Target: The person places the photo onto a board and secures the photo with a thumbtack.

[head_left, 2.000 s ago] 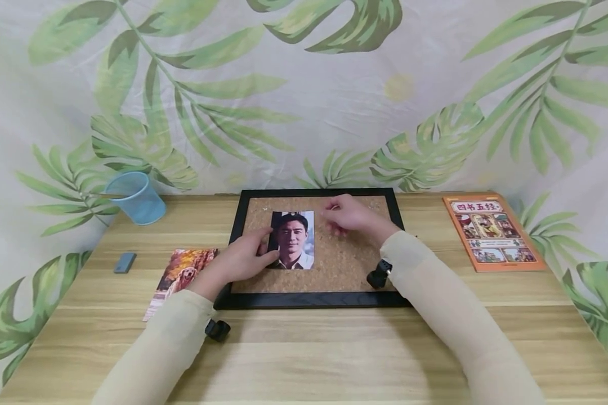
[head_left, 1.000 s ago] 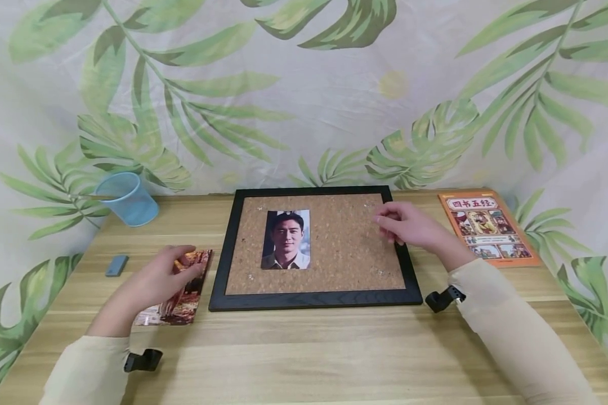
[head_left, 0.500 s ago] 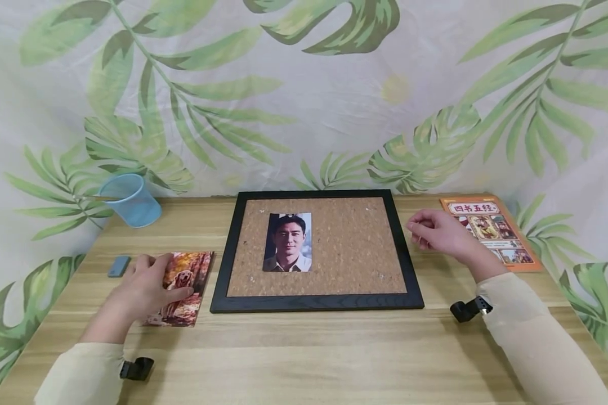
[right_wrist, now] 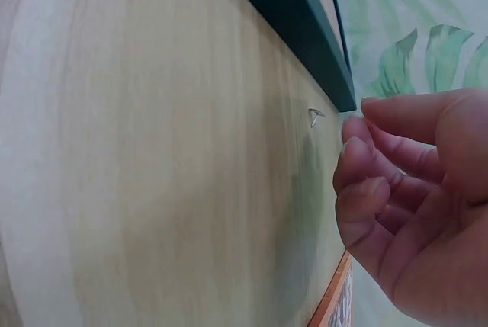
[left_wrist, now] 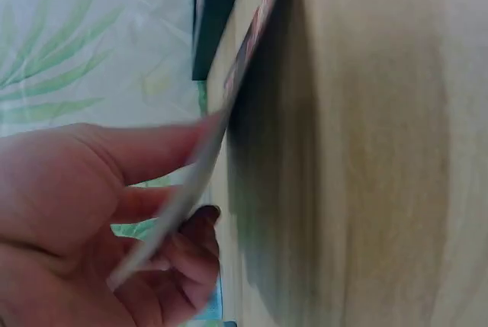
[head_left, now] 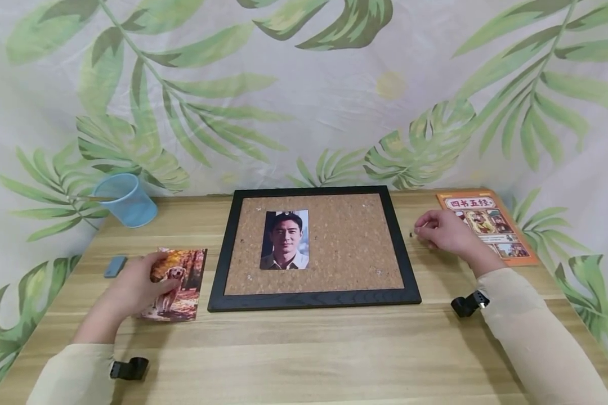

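Observation:
My left hand (head_left: 132,286) pinches a photo of a golden dog (head_left: 183,281) by its left part, thumb on the printed side. In the left wrist view the photo (left_wrist: 200,171) appears nearly edge-on, tilted, with a shadow on the tabletop beneath it. To the right of the framed cork board (head_left: 354,247), a small metal thumbtack (head_left: 411,234) lies on the table. My right hand (head_left: 447,232) is beside that tack, fingers loosely bent and holding nothing. The right wrist view shows the tack (right_wrist: 315,117) just off the fingertips. A portrait photo (head_left: 285,242) is on the board's left half, a tack at its top.
Clear tacks sit near the cork board's corners. A blue-grey eraser (head_left: 115,266) lies left of my left hand. Behind it stands a blue mesh pen cup (head_left: 134,205) with a pencil. An orange book (head_left: 486,225) lies behind my right hand. A leaf-print cloth (head_left: 324,112) hangs at the back.
My left hand has left the portrait, moved left to the dog photo and lifted it. My right hand has moved right, off the board, to the tack on the table.

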`<state>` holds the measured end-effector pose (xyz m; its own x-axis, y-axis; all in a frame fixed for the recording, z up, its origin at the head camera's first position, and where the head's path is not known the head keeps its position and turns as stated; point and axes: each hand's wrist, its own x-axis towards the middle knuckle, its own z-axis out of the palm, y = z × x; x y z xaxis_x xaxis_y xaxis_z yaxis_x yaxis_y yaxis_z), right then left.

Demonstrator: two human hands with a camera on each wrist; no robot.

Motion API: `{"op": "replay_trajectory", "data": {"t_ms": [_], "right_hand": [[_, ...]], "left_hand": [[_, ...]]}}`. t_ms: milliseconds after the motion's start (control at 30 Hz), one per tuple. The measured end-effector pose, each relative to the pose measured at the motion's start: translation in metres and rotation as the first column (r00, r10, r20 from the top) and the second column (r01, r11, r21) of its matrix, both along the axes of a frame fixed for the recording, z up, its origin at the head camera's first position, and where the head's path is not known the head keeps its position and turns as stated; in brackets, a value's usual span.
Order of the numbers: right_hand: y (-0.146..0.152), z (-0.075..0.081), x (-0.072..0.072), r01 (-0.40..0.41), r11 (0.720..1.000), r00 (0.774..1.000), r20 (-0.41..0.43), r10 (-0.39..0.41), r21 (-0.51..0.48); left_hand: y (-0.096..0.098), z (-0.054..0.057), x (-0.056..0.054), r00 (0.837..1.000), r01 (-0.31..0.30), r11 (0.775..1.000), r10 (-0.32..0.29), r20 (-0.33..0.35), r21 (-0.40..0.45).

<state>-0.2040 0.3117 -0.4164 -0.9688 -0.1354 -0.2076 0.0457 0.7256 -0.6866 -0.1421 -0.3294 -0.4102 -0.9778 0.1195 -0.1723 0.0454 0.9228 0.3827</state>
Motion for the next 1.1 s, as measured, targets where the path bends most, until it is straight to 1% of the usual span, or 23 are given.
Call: {"op": "replay_trajectory", "data": {"t_ms": [100,167,267,367,467,567,733,800,867,1000,1100], "right_hand": [[0.002,-0.005,-0.002,-0.007,0.999,1.000,-0.015,0.007,0.032],[0.001,-0.008,-0.003,-0.009,0.999,1.000,-0.018,0.010,0.050],[-0.001,-0.009,-0.003,-0.009,0.997,1.000,-0.024,0.011,0.082],[-0.004,-0.009,-0.003,-0.013,0.994,0.999,-0.028,0.016,0.108],[-0.004,-0.008,-0.004,-0.011,0.992,0.999,-0.036,0.015,0.123],[-0.004,-0.009,-0.005,-0.017,0.991,0.998,-0.050,0.024,0.132],[-0.005,-0.013,-0.006,-0.040,0.989,0.996,-0.076,0.051,0.141],[-0.006,-0.014,-0.006,-0.046,0.988,0.995,-0.085,0.059,0.148],[-0.007,-0.014,-0.006,-0.049,0.986,0.994,-0.091,0.064,0.161],[-0.008,-0.014,-0.006,-0.045,0.984,0.993,-0.098,0.063,0.173],[-0.008,-0.013,-0.006,-0.045,0.983,0.993,-0.097,0.063,0.175]], "left_hand": [[-0.001,0.003,0.000,0.997,-0.014,0.997,0.019,-0.071,0.070],[-0.001,0.006,0.000,0.994,-0.029,0.992,0.042,-0.104,0.124],[0.002,0.011,0.001,0.988,-0.043,0.981,0.070,-0.138,0.190],[0.005,0.017,0.002,0.985,-0.057,0.965,0.096,-0.142,0.255],[0.009,0.022,0.003,0.981,-0.063,0.955,0.113,-0.158,0.291],[0.013,0.026,0.003,0.975,-0.057,0.947,0.122,-0.188,0.317],[0.019,0.035,0.000,0.962,-0.063,0.951,0.139,-0.237,0.304],[0.023,0.038,-0.002,0.960,-0.062,0.951,0.140,-0.243,0.302],[0.029,0.040,-0.004,0.962,-0.050,0.949,0.130,-0.241,0.311],[0.046,0.040,-0.008,0.973,-0.012,0.939,0.091,-0.214,0.344],[0.061,0.039,-0.013,0.981,0.014,0.926,0.060,-0.185,0.376]]}}
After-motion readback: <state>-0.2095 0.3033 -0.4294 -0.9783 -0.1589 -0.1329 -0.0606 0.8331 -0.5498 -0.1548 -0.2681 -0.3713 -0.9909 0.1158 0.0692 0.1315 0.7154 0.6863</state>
